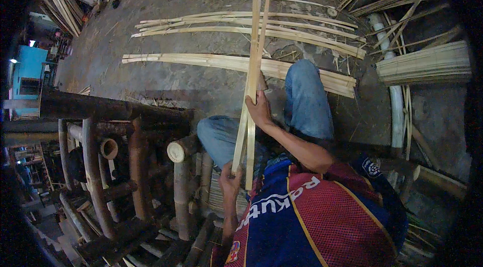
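Now my left hand (229, 180) grips the near ends of two long bamboo strips (253, 56) beside my knees, and my right hand (259, 108) clasps them higher up; beyond them, three bundles of split strips (201, 61) lie on the floor (166, 5).

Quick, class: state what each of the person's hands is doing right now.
Left hand: closed on the bamboo strip, lower end.
Right hand: gripping the same strip higher up.
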Action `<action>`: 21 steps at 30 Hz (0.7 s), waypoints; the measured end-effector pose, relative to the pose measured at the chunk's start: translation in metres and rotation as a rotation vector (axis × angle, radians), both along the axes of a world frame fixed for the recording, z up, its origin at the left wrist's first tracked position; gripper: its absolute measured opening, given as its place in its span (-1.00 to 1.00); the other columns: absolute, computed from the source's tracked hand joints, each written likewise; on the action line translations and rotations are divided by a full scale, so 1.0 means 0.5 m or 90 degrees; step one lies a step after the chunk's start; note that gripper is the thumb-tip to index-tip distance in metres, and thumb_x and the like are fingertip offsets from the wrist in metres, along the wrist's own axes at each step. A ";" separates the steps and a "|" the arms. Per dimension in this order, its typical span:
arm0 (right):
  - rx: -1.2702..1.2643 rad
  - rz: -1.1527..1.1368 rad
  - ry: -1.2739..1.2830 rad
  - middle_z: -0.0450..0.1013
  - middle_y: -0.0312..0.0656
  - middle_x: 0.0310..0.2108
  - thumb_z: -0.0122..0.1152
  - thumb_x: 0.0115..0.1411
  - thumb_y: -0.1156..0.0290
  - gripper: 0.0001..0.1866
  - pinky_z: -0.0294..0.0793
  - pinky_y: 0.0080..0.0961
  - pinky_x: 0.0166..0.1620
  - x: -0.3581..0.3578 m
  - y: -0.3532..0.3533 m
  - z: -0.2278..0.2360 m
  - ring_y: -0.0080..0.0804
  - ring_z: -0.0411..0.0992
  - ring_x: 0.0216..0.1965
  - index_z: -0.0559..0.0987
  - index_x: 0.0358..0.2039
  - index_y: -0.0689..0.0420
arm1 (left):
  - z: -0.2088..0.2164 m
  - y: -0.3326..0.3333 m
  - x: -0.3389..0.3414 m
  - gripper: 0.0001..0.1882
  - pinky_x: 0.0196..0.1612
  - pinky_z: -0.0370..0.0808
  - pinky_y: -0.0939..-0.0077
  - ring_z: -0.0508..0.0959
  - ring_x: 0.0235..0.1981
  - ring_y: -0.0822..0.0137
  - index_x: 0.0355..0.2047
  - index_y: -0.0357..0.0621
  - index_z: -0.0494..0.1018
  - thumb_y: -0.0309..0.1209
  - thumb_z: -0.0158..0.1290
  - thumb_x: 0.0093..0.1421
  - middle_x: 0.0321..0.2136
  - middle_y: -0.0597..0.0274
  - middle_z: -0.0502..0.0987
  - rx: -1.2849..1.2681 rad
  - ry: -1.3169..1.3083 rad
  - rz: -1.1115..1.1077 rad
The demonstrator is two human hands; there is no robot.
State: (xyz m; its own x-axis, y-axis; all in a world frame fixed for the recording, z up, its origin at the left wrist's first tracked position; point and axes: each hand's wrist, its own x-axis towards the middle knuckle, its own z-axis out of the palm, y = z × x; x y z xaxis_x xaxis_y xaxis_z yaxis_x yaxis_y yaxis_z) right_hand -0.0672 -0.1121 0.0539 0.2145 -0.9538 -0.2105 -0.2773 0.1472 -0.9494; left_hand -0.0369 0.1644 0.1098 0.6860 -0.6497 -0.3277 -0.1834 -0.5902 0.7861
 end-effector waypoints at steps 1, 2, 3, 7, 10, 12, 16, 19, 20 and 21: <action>-0.012 -0.010 0.015 0.54 0.02 -0.29 0.20 0.17 0.25 -0.63 0.46 -0.30 -0.15 0.001 -0.001 -0.037 -0.15 0.54 -0.25 0.44 -0.16 0.28 | 0.010 -0.009 -0.001 -0.66 -0.23 0.50 0.48 0.58 -0.29 0.41 -0.07 -0.21 0.49 -0.36 0.22 0.17 -0.28 0.09 0.62 0.002 0.017 0.006; 0.011 -0.010 0.046 0.54 0.04 -0.30 0.21 0.16 0.26 -0.64 0.48 -0.25 -0.16 0.000 -0.003 -0.055 -0.08 0.54 -0.25 0.43 -0.16 0.26 | 0.020 -0.015 -0.004 -0.66 -0.25 0.51 0.47 0.58 -0.30 0.41 -0.07 -0.21 0.50 -0.37 0.22 0.16 -0.30 0.08 0.63 0.004 0.034 0.014; 0.033 -0.010 0.076 0.54 0.05 -0.31 0.22 0.15 0.26 -0.64 0.49 -0.19 -0.16 -0.001 -0.006 -0.073 -0.02 0.54 -0.25 0.43 -0.16 0.24 | 0.025 -0.018 -0.006 -0.66 -0.27 0.51 0.47 0.59 -0.32 0.41 -0.07 -0.20 0.50 -0.37 0.22 0.16 -0.32 0.08 0.64 0.006 0.051 0.023; 0.224 0.033 0.173 0.52 -0.06 -0.25 0.19 0.19 0.28 -0.65 0.44 -0.33 -0.10 -0.008 -0.012 -0.059 -0.23 0.51 -0.18 0.45 -0.10 0.22 | 0.013 -0.006 -0.011 -0.66 -0.33 0.52 0.38 0.64 -0.37 0.26 -0.09 -0.21 0.51 -0.32 0.20 0.17 -0.38 -0.09 0.63 0.070 -0.013 0.022; 0.207 0.055 -0.046 0.51 -0.12 -0.21 0.20 0.20 0.24 -0.61 0.43 -0.34 -0.07 -0.037 -0.022 -0.156 -0.32 0.48 -0.15 0.46 -0.03 0.19 | 0.092 -0.064 -0.013 -0.68 -0.32 0.52 0.30 0.65 -0.38 0.05 -0.11 -0.19 0.51 -0.29 0.16 0.19 -0.38 -0.19 0.60 0.173 -0.074 -0.048; 0.169 0.017 -0.117 0.51 -0.14 -0.21 0.20 0.21 0.21 -0.59 0.42 -0.36 -0.07 -0.052 -0.016 -0.215 -0.35 0.47 -0.17 0.47 -0.02 0.19 | 0.110 -0.081 -0.009 -0.70 -0.32 0.51 0.25 0.62 -0.36 -0.08 -0.14 -0.17 0.51 -0.26 0.14 0.20 -0.38 -0.19 0.59 0.190 -0.092 -0.103; 0.084 0.026 -0.129 0.51 -0.15 -0.24 0.21 0.22 0.16 -0.57 0.42 -0.38 -0.08 -0.047 -0.009 -0.150 -0.37 0.45 -0.22 0.50 -0.04 0.21 | 0.063 -0.049 -0.009 -0.75 -0.32 0.49 0.18 0.58 -0.35 -0.17 -0.21 -0.16 0.49 -0.26 0.14 0.21 -0.41 -0.11 0.58 0.185 -0.066 -0.089; 0.115 0.023 -0.121 0.50 -0.16 -0.28 0.20 0.23 0.14 -0.58 0.42 -0.38 -0.10 -0.028 -0.014 -0.045 -0.37 0.45 -0.25 0.50 -0.06 0.22 | 0.060 -0.042 -0.011 -0.74 -0.33 0.48 0.15 0.58 -0.34 -0.16 -0.23 -0.17 0.47 -0.25 0.14 0.20 -0.41 -0.11 0.57 0.180 -0.031 -0.057; 0.152 0.023 -0.127 0.50 -0.16 -0.29 0.19 0.23 0.14 -0.59 0.42 -0.38 -0.11 -0.027 -0.019 -0.055 -0.36 0.45 -0.26 0.50 -0.07 0.21 | 0.073 -0.048 -0.012 -0.74 -0.33 0.47 0.14 0.58 -0.34 -0.15 -0.23 -0.17 0.47 -0.25 0.14 0.20 -0.41 -0.12 0.57 0.177 -0.026 -0.056; 0.188 0.025 -0.132 0.49 -0.16 -0.30 0.18 0.24 0.14 -0.60 0.42 -0.37 -0.12 -0.024 -0.023 -0.067 -0.36 0.45 -0.27 0.51 -0.08 0.21 | 0.080 -0.051 -0.013 -0.74 -0.33 0.47 0.13 0.58 -0.34 -0.15 -0.22 -0.17 0.47 -0.25 0.14 0.20 -0.40 -0.13 0.57 0.175 -0.021 -0.053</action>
State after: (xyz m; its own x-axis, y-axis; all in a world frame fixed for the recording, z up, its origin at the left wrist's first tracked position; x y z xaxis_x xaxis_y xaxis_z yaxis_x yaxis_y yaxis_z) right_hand -0.0790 -0.1235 0.0202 0.3163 -0.8485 -0.4242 -0.0937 0.4171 -0.9040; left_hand -0.0432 0.1389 0.1497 0.6470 -0.5949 -0.4770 -0.2640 -0.7616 0.5919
